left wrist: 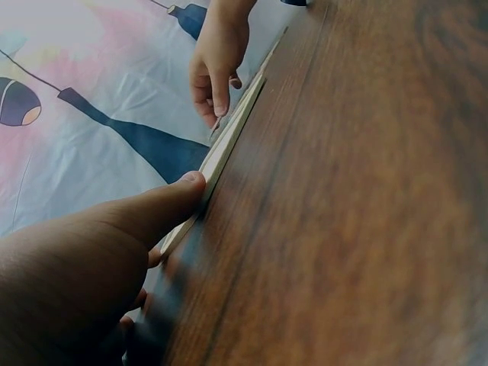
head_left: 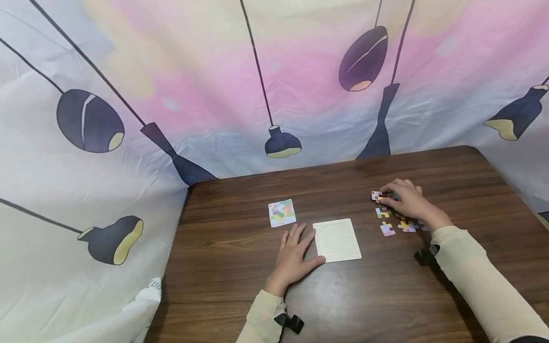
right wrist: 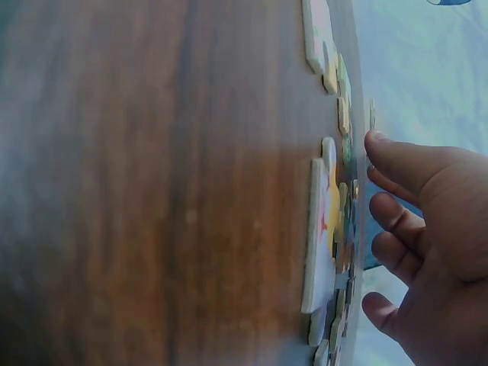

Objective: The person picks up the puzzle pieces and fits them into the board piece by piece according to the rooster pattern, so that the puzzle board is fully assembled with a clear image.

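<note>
A cream square puzzle tray (head_left: 337, 240) with a raised border lies flat on the brown wooden table. My left hand (head_left: 292, 262) rests at its left side, fingers spread and fairly straight, thumb at the near left corner and index finger against the left edge. Over at the right, my right hand (head_left: 405, 199) pinches a small puzzle piece (head_left: 376, 196) between thumb and index finger; in the right wrist view that piece (right wrist: 372, 114) is seen edge-on at the thumb tip. Several loose puzzle pieces (head_left: 387, 229) lie below and under this hand, some hidden by it.
A square picture card (head_left: 282, 213) with a colourful cartoon lies left of the tray, beyond my left fingers. Behind the table (head_left: 223, 267) hangs a fabric backdrop (head_left: 193, 71) printed with dark lamps. Each wrist wears a small black camera.
</note>
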The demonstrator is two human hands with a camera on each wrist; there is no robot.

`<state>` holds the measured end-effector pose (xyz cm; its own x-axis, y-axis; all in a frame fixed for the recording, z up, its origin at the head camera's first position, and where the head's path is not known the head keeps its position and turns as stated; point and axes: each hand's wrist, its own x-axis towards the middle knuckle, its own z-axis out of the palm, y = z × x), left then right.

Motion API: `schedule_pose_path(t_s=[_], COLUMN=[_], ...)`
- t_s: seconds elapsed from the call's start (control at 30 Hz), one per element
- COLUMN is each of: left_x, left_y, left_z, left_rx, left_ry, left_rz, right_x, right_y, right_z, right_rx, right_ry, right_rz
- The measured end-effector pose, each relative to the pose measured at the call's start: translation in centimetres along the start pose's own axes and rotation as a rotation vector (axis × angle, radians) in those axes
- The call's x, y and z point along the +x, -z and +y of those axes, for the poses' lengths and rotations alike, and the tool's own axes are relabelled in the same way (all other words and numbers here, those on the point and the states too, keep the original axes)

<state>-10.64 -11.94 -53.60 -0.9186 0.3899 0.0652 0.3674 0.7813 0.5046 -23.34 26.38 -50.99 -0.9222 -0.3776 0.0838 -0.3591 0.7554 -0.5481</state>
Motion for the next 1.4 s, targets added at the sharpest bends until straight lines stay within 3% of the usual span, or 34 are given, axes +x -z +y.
schedule_pose_path(t_s=[0.7, 1.2, 1.4], left_x=[0.1, 0.1, 0.2], left_y=[-0.1, 0.1, 0.1], left_z=[0.1, 0.1, 0.1], left_rx=[0.003, 0.011, 0.004], left_ry=[0.002, 0.012, 0.018], left_rz=[-0.01, -0.025, -0.026], right_x=[-1.0, -1.3, -1.5], right_y=[-1.9, -4.6, -5.6], right_z=[-3.0, -6.3, -7.6], right_rx=[0.051, 0.072, 0.08], right_ry=[0.078, 0.158, 0.165], right_rz=[0.068, 0.074, 0.026])
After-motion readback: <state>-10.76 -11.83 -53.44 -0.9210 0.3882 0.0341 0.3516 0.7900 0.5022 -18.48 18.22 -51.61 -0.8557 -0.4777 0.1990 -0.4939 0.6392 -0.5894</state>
